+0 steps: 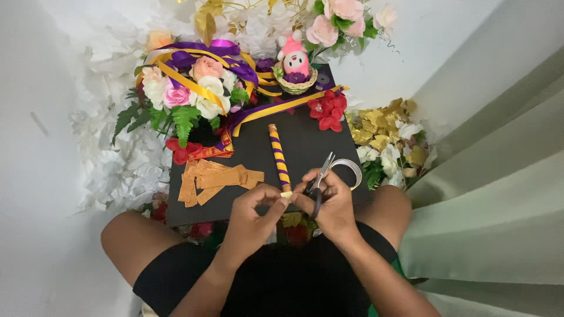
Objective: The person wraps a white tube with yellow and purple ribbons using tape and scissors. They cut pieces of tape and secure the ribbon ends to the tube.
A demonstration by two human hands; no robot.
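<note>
Our left hand point(254, 206) and right hand point(330, 202) meet just below the near end of the stick point(279, 157), a rod wound in purple and gold that runs straight away from them across the black board point(305, 141). Both pinch a small pale scrap point(286, 194) between thumbs and fingertips, at the stick's tip. The right hand also carries scissors point(320, 179), fingers through the handles, blades pointing up and away. Just right of that hand lies a tape roll point(351, 170). Left of the left hand sits a pile of gold paper strips point(214, 178).

Farther off, a small woven basket point(295, 84) holds a pink toy figure point(294, 56). The bouquet point(188, 94) with ribbons fills the far left.

The scrap is mostly hidden by our fingers; we cannot tell what it is.
</note>
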